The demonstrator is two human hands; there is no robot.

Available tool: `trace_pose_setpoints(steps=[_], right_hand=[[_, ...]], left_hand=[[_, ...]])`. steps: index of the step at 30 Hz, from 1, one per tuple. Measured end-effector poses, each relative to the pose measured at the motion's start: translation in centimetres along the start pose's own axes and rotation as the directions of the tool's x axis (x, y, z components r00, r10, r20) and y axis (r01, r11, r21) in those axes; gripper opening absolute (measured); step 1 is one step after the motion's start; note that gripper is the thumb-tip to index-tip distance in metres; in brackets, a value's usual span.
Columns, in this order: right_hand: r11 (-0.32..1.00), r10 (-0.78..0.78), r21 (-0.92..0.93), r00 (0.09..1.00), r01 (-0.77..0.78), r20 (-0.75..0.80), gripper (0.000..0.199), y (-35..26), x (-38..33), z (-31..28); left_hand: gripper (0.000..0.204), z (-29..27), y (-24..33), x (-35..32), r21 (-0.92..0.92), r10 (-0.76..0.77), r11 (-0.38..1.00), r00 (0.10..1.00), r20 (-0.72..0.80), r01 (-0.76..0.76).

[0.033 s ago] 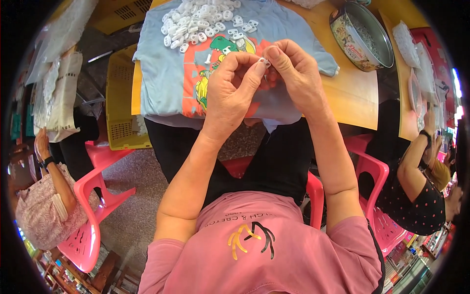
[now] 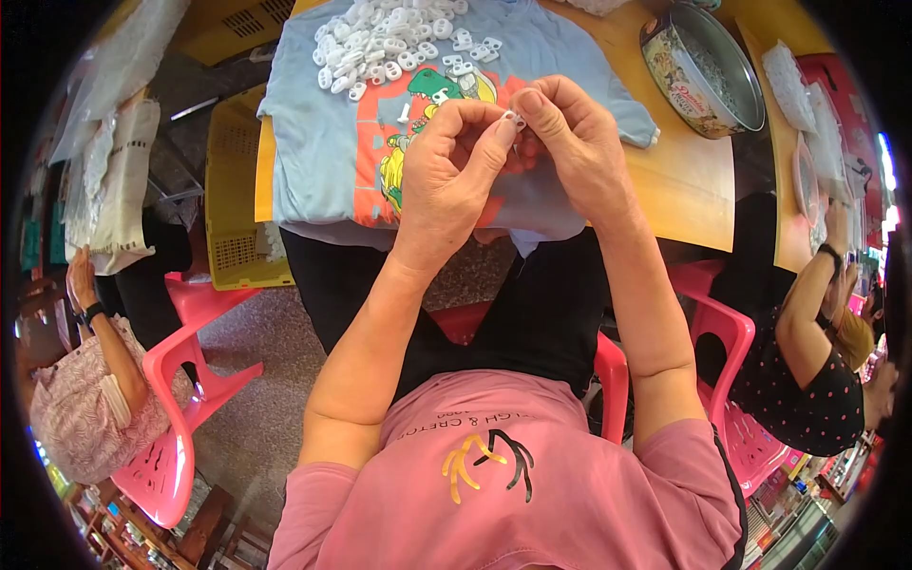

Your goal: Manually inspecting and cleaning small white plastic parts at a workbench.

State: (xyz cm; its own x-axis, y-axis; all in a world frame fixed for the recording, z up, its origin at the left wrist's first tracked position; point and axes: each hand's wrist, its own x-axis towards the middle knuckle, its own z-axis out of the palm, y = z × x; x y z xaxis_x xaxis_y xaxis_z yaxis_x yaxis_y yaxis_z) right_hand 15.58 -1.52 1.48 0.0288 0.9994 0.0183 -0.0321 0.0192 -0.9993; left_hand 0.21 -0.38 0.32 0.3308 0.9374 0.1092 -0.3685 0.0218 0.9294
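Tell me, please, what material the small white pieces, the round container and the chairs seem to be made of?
The small white pieces, like the one pinched between left hand and right hand, look like moulded plastic: uniform, matte white. The round container seems thin metal: its rim and inside are grey and shiny. The pink chair looks like glossy moulded plastic.

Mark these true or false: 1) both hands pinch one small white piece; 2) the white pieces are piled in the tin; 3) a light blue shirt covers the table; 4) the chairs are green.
1) True: the left hand and right hand meet on a small white piece.
2) False: the pile of white pieces lies on the shirt; the round tin stands apart.
3) True: the light blue shirt lies over the wooden table.
4) False: the pink chair is pink.
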Motion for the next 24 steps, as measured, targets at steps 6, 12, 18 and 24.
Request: trace_pose_setpoints(steps=[6,12,18,24], right_hand=[[1.0,-0.013,-0.005,1.0,0.013,-0.026,0.027,0.0,-0.1,0.2],[0.941,-0.235,-0.269,0.968,0.203,-0.089,0.019,0.0,-0.4,0.9],[0.89,-0.34,-0.365,0.931,0.274,-0.132,0.013,0.6,-0.4,1.2],[0.938,-0.271,-0.271,0.943,0.214,-0.193,0.013,1.0,-0.2,1.9]], left_hand=[[0.013,0.0,-0.2,0.0,0.02,0.024,1.0,1.0,-0.004,-0.024],[0.013,-0.1,-0.3,-0.1,0.099,0.015,0.995,0.999,-0.048,-0.01],[0.012,0.1,-0.1,-0.1,0.108,0.013,0.994,0.999,-0.047,-0.008],[0.01,0.3,-0.8,0.2,0.072,0.033,0.997,0.995,-0.099,-0.026]])
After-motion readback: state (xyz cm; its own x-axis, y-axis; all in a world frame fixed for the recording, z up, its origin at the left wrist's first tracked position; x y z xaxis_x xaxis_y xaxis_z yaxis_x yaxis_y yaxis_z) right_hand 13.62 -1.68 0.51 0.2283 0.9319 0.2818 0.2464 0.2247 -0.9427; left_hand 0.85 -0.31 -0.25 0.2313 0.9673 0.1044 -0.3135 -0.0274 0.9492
